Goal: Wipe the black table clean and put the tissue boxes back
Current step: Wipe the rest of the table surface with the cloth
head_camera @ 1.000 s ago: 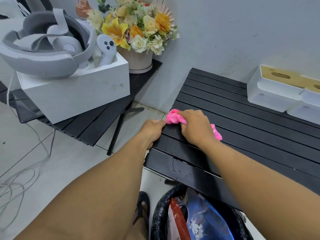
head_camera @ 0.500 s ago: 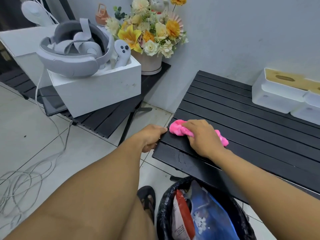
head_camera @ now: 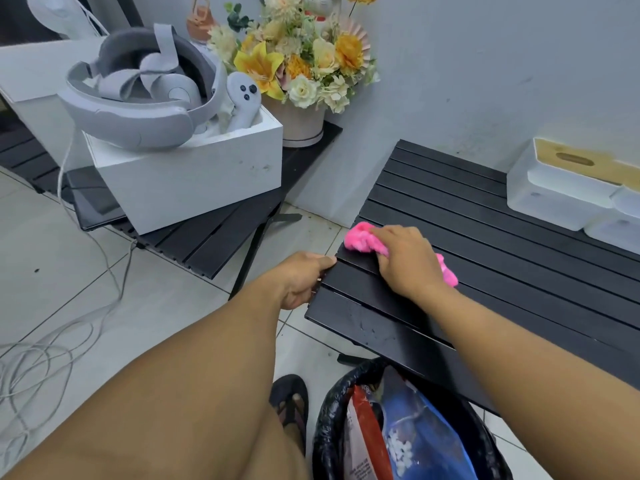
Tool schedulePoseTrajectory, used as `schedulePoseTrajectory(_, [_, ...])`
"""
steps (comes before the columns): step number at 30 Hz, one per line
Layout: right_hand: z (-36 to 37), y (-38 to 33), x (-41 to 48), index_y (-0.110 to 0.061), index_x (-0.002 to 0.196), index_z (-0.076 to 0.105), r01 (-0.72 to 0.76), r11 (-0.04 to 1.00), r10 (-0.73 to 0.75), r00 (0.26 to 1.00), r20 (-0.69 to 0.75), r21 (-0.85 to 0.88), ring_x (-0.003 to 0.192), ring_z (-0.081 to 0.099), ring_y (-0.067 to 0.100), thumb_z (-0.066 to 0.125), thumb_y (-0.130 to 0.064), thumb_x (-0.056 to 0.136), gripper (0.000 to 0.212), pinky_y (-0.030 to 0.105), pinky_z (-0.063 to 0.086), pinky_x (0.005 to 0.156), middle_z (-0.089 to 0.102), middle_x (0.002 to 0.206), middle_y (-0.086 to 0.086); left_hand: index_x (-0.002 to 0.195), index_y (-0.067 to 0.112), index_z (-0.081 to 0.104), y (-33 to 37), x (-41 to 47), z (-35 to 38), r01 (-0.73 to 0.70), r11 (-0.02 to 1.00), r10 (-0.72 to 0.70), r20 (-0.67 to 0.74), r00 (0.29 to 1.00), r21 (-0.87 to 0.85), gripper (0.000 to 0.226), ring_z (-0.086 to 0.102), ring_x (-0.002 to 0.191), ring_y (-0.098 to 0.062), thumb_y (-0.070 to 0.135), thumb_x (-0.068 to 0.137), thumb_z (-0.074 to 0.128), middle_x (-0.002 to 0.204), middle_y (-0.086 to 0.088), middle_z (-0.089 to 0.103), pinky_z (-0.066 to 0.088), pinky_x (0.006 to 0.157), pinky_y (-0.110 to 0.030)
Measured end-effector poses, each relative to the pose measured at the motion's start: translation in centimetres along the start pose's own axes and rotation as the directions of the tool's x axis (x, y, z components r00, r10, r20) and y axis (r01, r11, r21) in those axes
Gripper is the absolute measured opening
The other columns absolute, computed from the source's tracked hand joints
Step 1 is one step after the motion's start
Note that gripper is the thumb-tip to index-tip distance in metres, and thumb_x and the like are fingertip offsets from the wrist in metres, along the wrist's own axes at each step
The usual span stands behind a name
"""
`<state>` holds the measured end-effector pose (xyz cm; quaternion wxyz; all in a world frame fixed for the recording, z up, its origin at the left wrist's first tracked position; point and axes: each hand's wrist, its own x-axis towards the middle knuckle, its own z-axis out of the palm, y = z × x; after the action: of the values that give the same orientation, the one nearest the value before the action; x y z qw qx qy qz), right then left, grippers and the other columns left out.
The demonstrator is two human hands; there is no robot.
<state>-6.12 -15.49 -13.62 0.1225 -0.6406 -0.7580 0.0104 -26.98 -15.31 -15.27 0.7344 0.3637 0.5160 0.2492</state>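
Observation:
The black slatted table (head_camera: 485, 244) fills the right half of the view, and its near slats look wet. My right hand (head_camera: 408, 261) presses a crumpled pink cloth (head_camera: 360, 241) onto the slats near the table's left edge, fingers curled over it. More of the cloth sticks out behind my wrist. My left hand (head_camera: 303, 278) grips the table's left edge. Two white tissue boxes stand at the table's far right, one with a tan lid (head_camera: 554, 181) and one cut off by the frame (head_camera: 620, 220).
A second black table (head_camera: 207, 237) on the left carries a white box (head_camera: 194, 174) with a grey headset and controller, plus a flower pot (head_camera: 304, 129). A black bin bag (head_camera: 408, 427) with rubbish sits below the table's near edge. Cables (head_camera: 45, 358) trail on the tiled floor. A sandalled foot (head_camera: 291, 403) shows below.
The view has shifted so the left table and headset box show more fully. My right hand stays on the pink cloth at the table's left edge and my left hand keeps its hold.

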Motion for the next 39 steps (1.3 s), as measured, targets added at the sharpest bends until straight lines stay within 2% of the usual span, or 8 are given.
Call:
schedulePoseTrajectory(5, [0.3,-1.2,2.5,-0.033,0.137,0.053,-0.08,0.996,0.081,0.997,0.007,-0.04,0.111,0.049,0.032,0.046,-0.022,0.095,0.044,0.039,0.036,0.081,0.061,0.125,-0.002,0.106,0.003,0.069,-0.1,-0.1,0.2,-0.03,0.999,0.03,-0.006,1.0,0.012,0.026,0.064,0.096,-0.031,0.019,0.103,0.049,0.102,-0.017,0.07,0.049,0.1,-0.057])
schedulePoseTrajectory(10, [-0.4,-0.8,-2.2,-0.029,0.115,0.065,0.148,0.989,-0.149,0.988,0.032,0.026,0.109,0.054,0.028,0.048,-0.022,0.091,0.03,0.04,0.045,0.083,0.063,0.12,-0.009,0.113,-0.007,0.065,0.2,-0.5,0.4,-0.05,0.996,0.052,-0.021,0.998,0.075,0.029,0.063,0.09,-0.029,0.015,0.102,0.05,0.099,-0.021,0.068,0.051,0.098,-0.054])
schedulePoseTrajectory(18, [-2.3,0.7,-9.7,-0.027,0.131,0.062,0.387,0.917,-0.393,0.918,0.056,0.096,0.114,0.056,0.023,0.048,-0.025,0.092,0.041,0.044,0.048,0.094,0.059,0.133,-0.011,0.095,0.012,0.068,1.0,-1.8,0.4,-0.07,0.93,0.085,-0.028,0.996,0.36,0.03,0.061,0.075,-0.021,0.028,0.104,0.044,0.086,-0.007,0.069,0.05,0.07,-0.033])
schedulePoseTrajectory(25, [-1.5,-1.0,-5.3,-0.033,0.125,0.062,0.103,0.994,-0.105,0.993,0.051,0.046,0.109,0.056,0.028,0.031,-0.038,0.089,0.047,0.047,0.049,0.088,0.063,0.124,-0.01,0.08,0.018,0.061,1.7,-2.4,0.0,-0.098,0.851,0.105,0.016,0.994,0.517,0.03,0.059,0.065,-0.015,0.023,0.103,0.043,0.076,-0.001,0.064,0.051,0.058,-0.026])
schedulePoseTrajectory(28, [-1.7,-2.6,-7.3,-0.026,0.122,0.066,0.279,0.958,-0.282,0.959,0.037,0.07,0.108,0.057,0.029,0.04,-0.031,0.089,0.043,0.047,0.049,0.087,0.064,0.125,-0.004,0.072,0.019,0.055,1.8,-2.1,-0.4,-0.146,0.748,0.166,0.03,0.986,0.647,0.034,0.049,0.06,-0.016,0.025,0.103,0.043,0.067,-0.001,0.054,0.047,0.057,-0.028])
schedulePoseTrajectory(32, [-3.3,-1.9,-9.9,-0.018,0.123,0.068,0.626,0.778,-0.628,0.777,0.049,0.056,0.11,0.055,0.025,0.046,-0.023,0.089,0.041,0.036,0.045,0.092,0.063,0.127,0.0,0.076,0.016,0.048,1.6,-1.8,-0.3,-0.182,0.66,0.222,0.042,0.974,0.729,0.033,0.043,0.055,-0.019,0.031,0.105,0.04,0.064,-0.004,0.046,0.042,0.053,-0.027])
schedulePoseTrajectory(37, [-2.1,0.3,-5.8,-0.023,0.126,0.064,0.337,0.939,-0.34,0.939,0.051,0.065,0.11,0.058,0.031,0.039,-0.029,0.09,0.044,0.051,0.05,0.088,0.063,0.129,-0.002,0.076,0.023,0.044,1.3,-1.7,-0.2,-0.21,0.471,0.313,0.061,0.948,0.857,0.034,0.049,0.075,-0.013,0.035,0.106,0.032,0.08,0.005,0.053,0.036,0.066,-0.03])
schedulePoseTrajectory(39, [-1.8,-0.7,-6.2,-0.021,0.122,0.068,0.308,0.949,-0.309,0.951,0.004,0.074,0.105,0.059,0.031,0.041,-0.028,0.088,0.043,0.051,0.051,0.084,0.065,0.124,-0.002,0.077,0.024,0.044,1.2,-1.5,-0.4,-0.214,0.448,0.317,0.07,0.946,0.868,0.034,0.05,0.08,-0.015,0.039,0.105,0.032,0.084,0.004,0.054,0.038,0.072,-0.032])
